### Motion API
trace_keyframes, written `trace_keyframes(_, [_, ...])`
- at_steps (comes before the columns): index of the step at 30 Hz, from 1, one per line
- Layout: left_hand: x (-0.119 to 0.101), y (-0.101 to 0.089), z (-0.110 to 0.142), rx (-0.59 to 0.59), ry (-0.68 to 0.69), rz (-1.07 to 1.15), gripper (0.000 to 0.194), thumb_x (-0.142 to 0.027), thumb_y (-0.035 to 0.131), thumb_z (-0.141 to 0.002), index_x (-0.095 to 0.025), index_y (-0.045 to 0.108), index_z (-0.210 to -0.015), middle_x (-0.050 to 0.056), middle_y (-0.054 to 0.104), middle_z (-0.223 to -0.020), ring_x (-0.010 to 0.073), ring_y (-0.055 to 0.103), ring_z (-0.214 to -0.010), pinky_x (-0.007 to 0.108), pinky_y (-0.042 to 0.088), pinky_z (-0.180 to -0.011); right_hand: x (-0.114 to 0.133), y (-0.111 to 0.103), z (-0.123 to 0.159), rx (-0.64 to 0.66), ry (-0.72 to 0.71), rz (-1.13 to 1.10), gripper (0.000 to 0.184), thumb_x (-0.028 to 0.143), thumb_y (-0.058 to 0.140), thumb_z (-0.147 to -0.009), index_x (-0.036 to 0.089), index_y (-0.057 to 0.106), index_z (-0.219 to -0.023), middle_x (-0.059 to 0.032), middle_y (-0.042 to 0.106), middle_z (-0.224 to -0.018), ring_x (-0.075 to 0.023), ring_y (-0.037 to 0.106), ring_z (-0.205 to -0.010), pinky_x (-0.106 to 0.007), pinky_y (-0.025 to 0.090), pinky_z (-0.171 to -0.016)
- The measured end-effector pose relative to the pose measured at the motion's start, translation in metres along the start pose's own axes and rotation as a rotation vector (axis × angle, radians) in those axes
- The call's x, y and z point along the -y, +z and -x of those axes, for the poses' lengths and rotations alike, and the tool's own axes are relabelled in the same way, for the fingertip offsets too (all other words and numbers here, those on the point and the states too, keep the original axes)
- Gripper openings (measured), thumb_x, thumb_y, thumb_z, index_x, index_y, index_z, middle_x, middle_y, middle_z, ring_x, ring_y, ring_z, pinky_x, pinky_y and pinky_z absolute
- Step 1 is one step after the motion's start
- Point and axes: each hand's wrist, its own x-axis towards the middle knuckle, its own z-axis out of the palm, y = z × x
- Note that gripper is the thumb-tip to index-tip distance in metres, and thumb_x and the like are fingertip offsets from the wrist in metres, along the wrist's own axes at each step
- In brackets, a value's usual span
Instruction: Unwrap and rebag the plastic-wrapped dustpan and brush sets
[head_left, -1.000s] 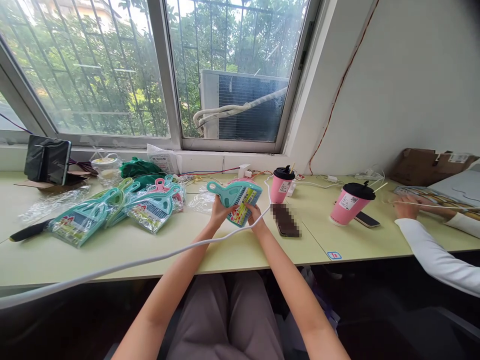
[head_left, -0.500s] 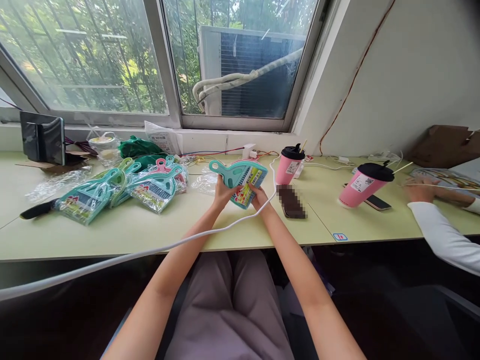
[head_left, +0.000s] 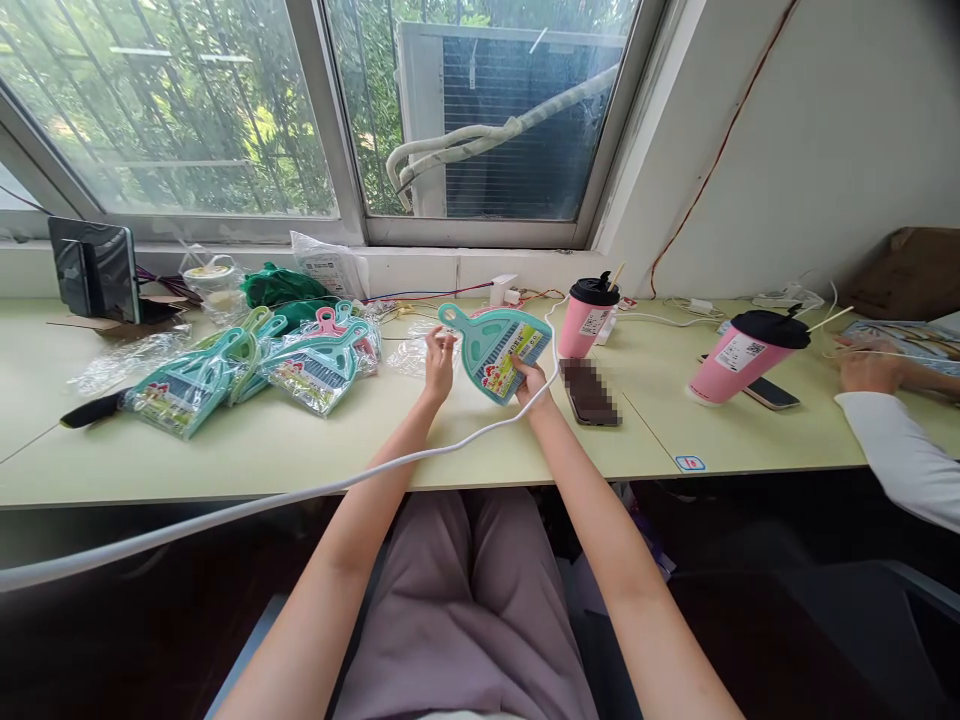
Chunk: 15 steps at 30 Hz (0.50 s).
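My right hand [head_left: 532,380] is closed on the lower edge of a teal plastic dustpan [head_left: 499,350], fingers pinching it, and that grip alone carries it. My left hand [head_left: 439,365] is open, fingers spread upward and holding nothing, just beside the dustpan's slotted handle without touching it. The dustpan sits above the bench [head_left: 225,470] in front of me, tilted, with a printed paper label [head_left: 517,355] across its face. It looks out of its wrapping, though I can't be sure at this angle.

A crumpled clear plastic wrap [head_left: 420,355] lies just beyond my left hand. Further left, several bagged dustpan sets [head_left: 311,375] lie piled and unopened, so only this one is in my hand while the rest remain in their packaging. A white cable [head_left: 450,450] crosses both my forearms.

Near my right hand lies a blurred-out phone [head_left: 589,392], with a pink paper cup [head_left: 589,320] behind it. A second pink paper cup [head_left: 742,355] stands further right, beside another phone [head_left: 772,395]. At the far right, a co-worker's hand [head_left: 866,368] rests on some papers, well apart from mine.
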Motion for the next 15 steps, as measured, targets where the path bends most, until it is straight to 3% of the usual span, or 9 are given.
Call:
trace_keyframes(3, [0.009,-0.014,-0.005,-0.075,0.009,-0.330,0.046,-0.025,0.057,-0.091,-0.014,0.044,-0.133,0.018,0.060,-0.123,0.0292,0.053,-0.122,0.047,0.033,-0.110,0.003,-0.004,-0.003,-0.087,0.014,-0.045,0.019,0.016,0.070,-0.074,0.020,0.067,-0.093,-0.0036,0.077,-0.090,-0.0235,0.072,-0.093,-0.042,0.060,-0.087])
trace_keyframes(6, [0.012,-0.020,0.000,0.146,-0.011,-0.702,0.056,-0.019,0.061,-0.085,-0.014,0.045,-0.138,0.020,0.050,-0.142,0.0328,0.041,-0.136,0.049,0.028,-0.114,0.005,-0.010,-0.008,-0.153,0.020,-0.092,0.019,0.014,0.068,-0.076,0.019,0.065,-0.094,-0.0027,0.076,-0.087,-0.0208,0.072,-0.089,-0.041,0.061,-0.085])
trace_keyframes(9, [0.009,-0.015,0.010,0.397,0.076,-0.940,0.049,-0.027,0.056,-0.090,-0.019,0.051,-0.138,0.015,0.043,-0.151,0.0328,0.034,-0.141,0.052,0.023,-0.117,0.004,-0.018,-0.016,-0.203,0.016,-0.131,0.018,0.011,0.069,-0.076,0.018,0.064,-0.092,-0.0014,0.075,-0.082,-0.0181,0.072,-0.085,-0.038,0.062,-0.084])
trace_keyframes(12, [0.006,-0.009,0.017,0.483,0.196,-1.024,0.047,-0.028,0.052,-0.092,-0.025,0.053,-0.139,0.013,0.041,-0.153,0.0334,0.032,-0.143,0.058,0.021,-0.116,0.000,-0.027,-0.024,-0.241,0.018,-0.134,0.017,0.010,0.070,-0.075,0.018,0.064,-0.090,-0.0005,0.074,-0.079,-0.0166,0.072,-0.080,-0.037,0.062,-0.083])
trace_keyframes(15, [0.004,-0.008,0.017,0.525,0.325,-1.029,0.051,-0.012,0.049,-0.089,-0.029,0.057,-0.136,0.011,0.042,-0.152,0.0319,0.036,-0.140,0.057,0.027,-0.114,-0.004,-0.036,-0.030,-0.230,-0.009,-0.077,0.017,0.008,0.069,-0.075,0.017,0.064,-0.089,-0.0006,0.074,-0.075,-0.0172,0.072,-0.073,-0.039,0.063,-0.079])
